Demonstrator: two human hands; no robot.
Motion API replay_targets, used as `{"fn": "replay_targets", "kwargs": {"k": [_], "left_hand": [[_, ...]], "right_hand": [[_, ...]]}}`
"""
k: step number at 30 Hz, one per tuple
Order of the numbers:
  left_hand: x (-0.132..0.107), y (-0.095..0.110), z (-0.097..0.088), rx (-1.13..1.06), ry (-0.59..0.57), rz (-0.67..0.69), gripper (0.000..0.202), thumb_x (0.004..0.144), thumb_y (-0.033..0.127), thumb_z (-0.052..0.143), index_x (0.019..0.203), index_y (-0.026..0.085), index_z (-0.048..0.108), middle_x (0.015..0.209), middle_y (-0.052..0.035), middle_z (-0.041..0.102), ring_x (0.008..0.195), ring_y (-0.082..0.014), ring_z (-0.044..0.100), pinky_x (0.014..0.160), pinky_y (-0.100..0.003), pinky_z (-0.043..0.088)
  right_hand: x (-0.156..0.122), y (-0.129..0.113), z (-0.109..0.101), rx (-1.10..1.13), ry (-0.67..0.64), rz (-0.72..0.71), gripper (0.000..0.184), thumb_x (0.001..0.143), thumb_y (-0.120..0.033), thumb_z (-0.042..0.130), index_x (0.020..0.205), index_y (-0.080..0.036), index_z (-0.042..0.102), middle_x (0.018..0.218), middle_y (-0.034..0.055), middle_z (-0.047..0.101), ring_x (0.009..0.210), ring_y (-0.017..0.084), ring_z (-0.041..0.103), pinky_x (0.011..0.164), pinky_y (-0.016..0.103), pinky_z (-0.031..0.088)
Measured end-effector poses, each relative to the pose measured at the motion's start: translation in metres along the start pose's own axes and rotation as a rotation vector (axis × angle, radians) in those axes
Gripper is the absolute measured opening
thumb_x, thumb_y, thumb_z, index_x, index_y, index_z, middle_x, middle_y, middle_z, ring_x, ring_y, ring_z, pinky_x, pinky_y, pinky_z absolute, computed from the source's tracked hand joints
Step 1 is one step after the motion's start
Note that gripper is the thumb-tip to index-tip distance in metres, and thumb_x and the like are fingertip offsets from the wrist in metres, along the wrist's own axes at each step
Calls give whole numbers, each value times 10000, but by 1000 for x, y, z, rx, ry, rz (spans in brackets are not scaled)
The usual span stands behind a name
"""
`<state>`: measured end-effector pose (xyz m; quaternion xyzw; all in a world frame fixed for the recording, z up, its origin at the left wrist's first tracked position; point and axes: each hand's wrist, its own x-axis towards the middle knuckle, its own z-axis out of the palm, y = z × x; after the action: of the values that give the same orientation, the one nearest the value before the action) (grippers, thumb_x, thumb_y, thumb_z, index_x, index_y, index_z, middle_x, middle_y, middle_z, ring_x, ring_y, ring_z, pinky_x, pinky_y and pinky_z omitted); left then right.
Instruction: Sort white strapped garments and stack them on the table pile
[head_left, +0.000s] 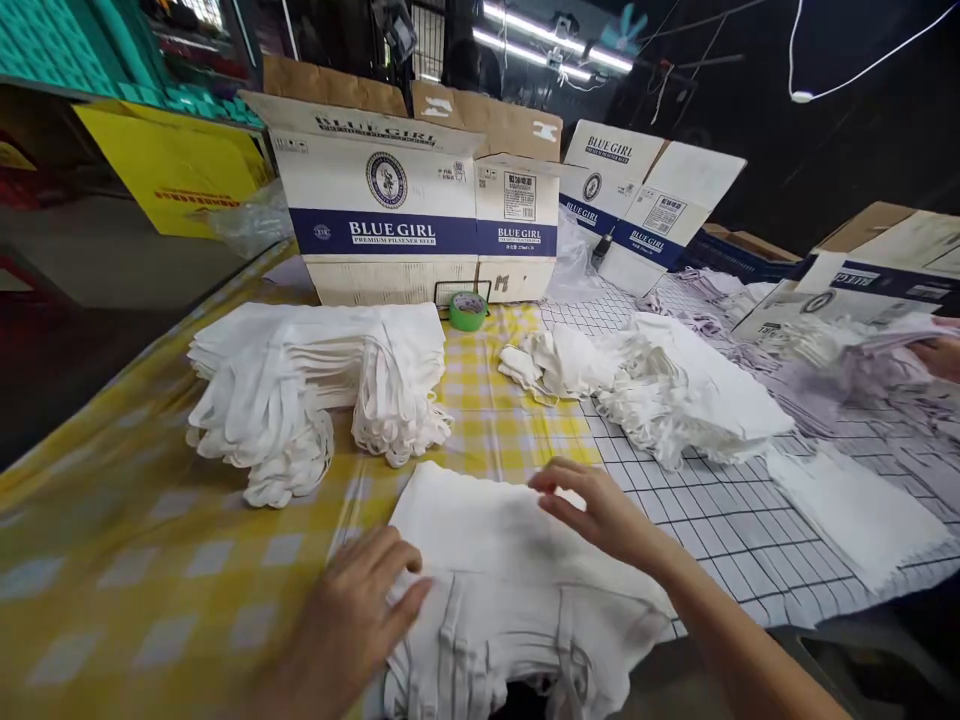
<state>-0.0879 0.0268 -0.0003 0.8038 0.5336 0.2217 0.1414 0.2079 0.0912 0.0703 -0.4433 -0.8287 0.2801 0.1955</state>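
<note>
A stack of white garments with thin straps (495,540) lies in front of me, its straps toward my body and partly hanging at the table's near edge. My left hand (360,600) is by the stack's left side, slightly blurred, thumb and fingers apart with nothing between them. Over the upper right part of the stack is my right hand (592,505), its fingers bent and the thumb apart from them. Whether its fingertips touch the cloth I cannot tell. Farther back on the left sits another neat pile of white strapped garments (322,360).
Looser white garments (675,380) lie to the right, beside lilac ones. Printed cardboard boxes (390,230) stand along the back, with a green tape roll (468,312) before them. Another person's hand (937,355) shows at the right edge. Yellow checked cloth (187,560) covers the table's left part.
</note>
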Motion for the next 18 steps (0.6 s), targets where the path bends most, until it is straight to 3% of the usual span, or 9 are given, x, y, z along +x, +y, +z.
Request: {"fn": "replay_targets", "kwargs": {"k": [4,8,12,18], "left_hand": [[-34,39,31,-76,-248,-277,229,795,487,482,814,263,522,862,-31,640,696,-205,626,583,-302,386],[-42,59,36,-5,-384,-459,262,781,501,453,895,272,508,819,-51,676,696,-260,653,542,-291,303],[-33,66,35,-21,-398,-530,228,736,474,491,801,255,507,691,-43,645,694,-264,634,533,-273,261],[-30,66,32,-219,-385,-551,284,690,407,534,553,216,375,510,28,464,523,-152,484,494,-251,231]], "right_hand": [[-62,10,4,-25,-9,138,191,918,-255,442,963,-230,626,890,43,617,800,168,583,706,289,453],[-94,-1,19,-7,-63,151,193,907,-193,432,983,-239,604,943,48,580,854,164,572,749,287,466],[-107,-18,39,-99,-107,61,289,848,-104,448,1061,-259,566,978,57,532,886,183,533,748,308,468],[-115,-18,66,-372,-100,22,371,732,-12,446,1003,-242,552,937,63,503,811,216,476,655,346,436]]}}
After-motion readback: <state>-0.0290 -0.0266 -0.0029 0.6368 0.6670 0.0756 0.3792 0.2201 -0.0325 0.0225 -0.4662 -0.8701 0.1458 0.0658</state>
